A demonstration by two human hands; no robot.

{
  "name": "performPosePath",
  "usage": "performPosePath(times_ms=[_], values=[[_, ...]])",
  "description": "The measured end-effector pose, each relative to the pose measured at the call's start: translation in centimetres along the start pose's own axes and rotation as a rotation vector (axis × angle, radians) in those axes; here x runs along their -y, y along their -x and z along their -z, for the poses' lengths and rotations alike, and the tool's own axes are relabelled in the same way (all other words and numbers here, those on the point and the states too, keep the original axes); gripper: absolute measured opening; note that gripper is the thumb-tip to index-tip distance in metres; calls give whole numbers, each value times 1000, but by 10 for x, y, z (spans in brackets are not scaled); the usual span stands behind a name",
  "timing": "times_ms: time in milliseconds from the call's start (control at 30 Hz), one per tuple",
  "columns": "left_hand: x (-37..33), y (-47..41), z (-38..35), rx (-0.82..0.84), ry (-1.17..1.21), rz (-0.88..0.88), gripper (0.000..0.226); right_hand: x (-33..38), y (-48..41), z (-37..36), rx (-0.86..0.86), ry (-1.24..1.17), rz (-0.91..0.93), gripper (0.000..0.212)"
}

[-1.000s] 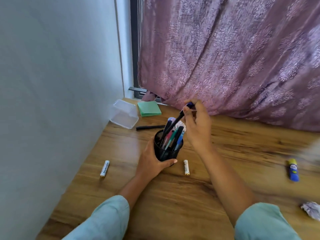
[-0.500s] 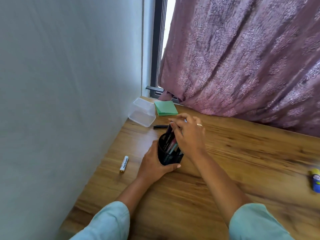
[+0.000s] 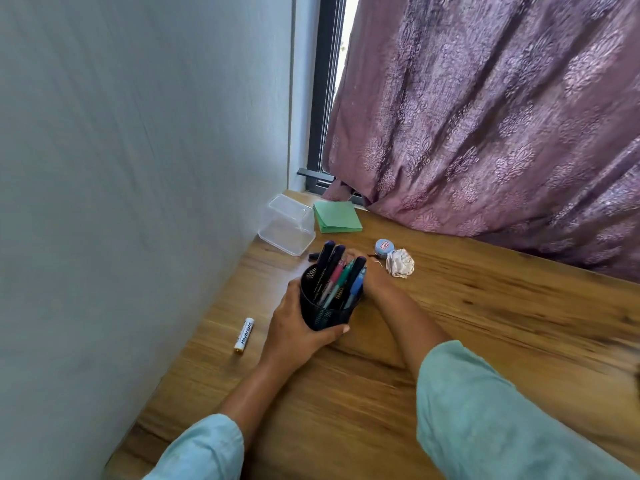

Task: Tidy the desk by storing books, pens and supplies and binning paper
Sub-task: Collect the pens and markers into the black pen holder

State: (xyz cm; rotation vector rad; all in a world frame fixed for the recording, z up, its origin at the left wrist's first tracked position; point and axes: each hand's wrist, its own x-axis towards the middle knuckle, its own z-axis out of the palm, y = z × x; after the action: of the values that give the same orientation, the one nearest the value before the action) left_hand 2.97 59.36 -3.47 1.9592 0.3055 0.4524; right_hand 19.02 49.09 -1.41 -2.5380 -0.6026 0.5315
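A black mesh pen holder (image 3: 325, 317) stands on the wooden desk (image 3: 485, 306) with several pens (image 3: 337, 275) upright in it. My left hand (image 3: 294, 327) grips the holder from the left, thumb across its front. My right hand (image 3: 375, 280) lies low behind the holder, mostly hidden by it. Its fingertips reach toward a black pen (image 3: 313, 257) lying on the desk, of which only the end shows. I cannot tell whether the fingers hold that pen. A crumpled paper ball (image 3: 400, 263) lies just right of this hand.
A clear plastic box (image 3: 287, 225) and a green sticky-note pad (image 3: 337, 216) sit in the far corner by the wall. A small blue tape roll (image 3: 384, 247) touches the paper ball. A white battery (image 3: 244, 335) lies left of the holder. A purple curtain (image 3: 485, 133) hangs behind.
My right hand put a dark pen into the holder, then dropped behind it toward the black pen on the desk. My left hand kept its grip. The view swung left.
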Motion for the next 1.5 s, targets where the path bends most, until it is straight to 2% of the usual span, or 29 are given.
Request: performPosePath(times_ms=[100, 200, 267, 333, 400, 467, 533, 600, 733, 900, 967, 1067, 1167, 1267, 1367, 1500], values=[[-1, 0, -1, -8, 8, 0, 89, 3, -1, -2, -66, 25, 37, 11], [-1, 0, -1, -10, 0, -1, 88, 10, 4, 0, -61, 97, 116, 18], [-1, 0, -1, -11, -1, 1, 87, 11, 4, -1, -120, 77, 122, 8], [-1, 0, -1, -8, 2, 7, 86, 10, 5, 1, -193, 53, 177, 13], [-1, 0, -1, -7, 3, 10, 87, 17, 13, 11, -360, -196, 169, 18], [0, 0, -1, -1, 1, 8, 88, 29, 27, 29, -648, -421, 186, 13], [-1, 1, 0, 4, -1, 6, 89, 36, 41, 48, -922, -569, 227, 24], [-2, 2, 0, 1, -6, 2, 88, 41, 56, 61, -1010, -766, 302, 37], [-3, 2, 0, 5, -19, -4, 89, 45, 91, 55, -992, -828, 430, 62], [-3, 2, -1, -1, -30, -13, 90, 42, 110, 6, -890, -579, 437, 63], [-3, 2, -1, 3, -31, -28, 90, 38, 114, -8, -802, -603, 393, 58], [-4, 4, -1, 8, -33, -36, 87, 37, 118, -14, -803, -590, 330, 49], [-4, 5, -1, 16, -39, -39, 87, 40, 122, -14, -799, -565, 290, 28], [-4, 7, 0, 9, -44, -46, 91, 36, 123, -15, -815, -457, 259, 14], [-5, 8, 0, -4, -47, -53, 91, 35, 122, -15, -774, -423, 247, 20], [-5, 11, -2, -11, -44, -65, 86, 33, 131, -18, -533, -410, 241, 59]])
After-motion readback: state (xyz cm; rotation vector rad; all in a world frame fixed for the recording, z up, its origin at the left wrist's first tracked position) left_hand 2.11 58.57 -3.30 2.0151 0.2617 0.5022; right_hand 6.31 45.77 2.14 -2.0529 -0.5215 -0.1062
